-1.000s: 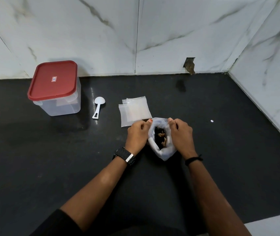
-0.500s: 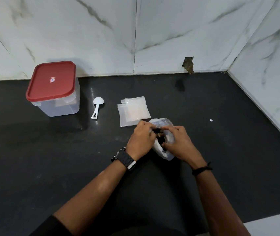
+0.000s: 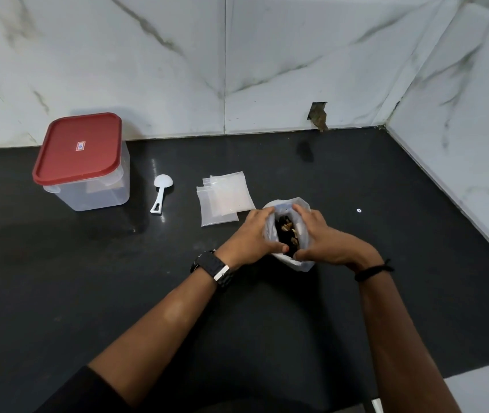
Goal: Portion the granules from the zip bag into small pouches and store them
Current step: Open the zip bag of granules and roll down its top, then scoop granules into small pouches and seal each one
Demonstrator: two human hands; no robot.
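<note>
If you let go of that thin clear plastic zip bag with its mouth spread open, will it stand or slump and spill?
The thin clear plastic zip bag will probably slump: its film looks crumpled, and the left hand and right hand grip its sides to hold the mouth open. The brown granules sit low, so the base may steady it somewhat. It probably slides easily on the glossy black counter.

Both hands, L [image 3: 253,235] & R [image 3: 322,238], hold zip bag [image 3: 303,263] mouth open.
</note>
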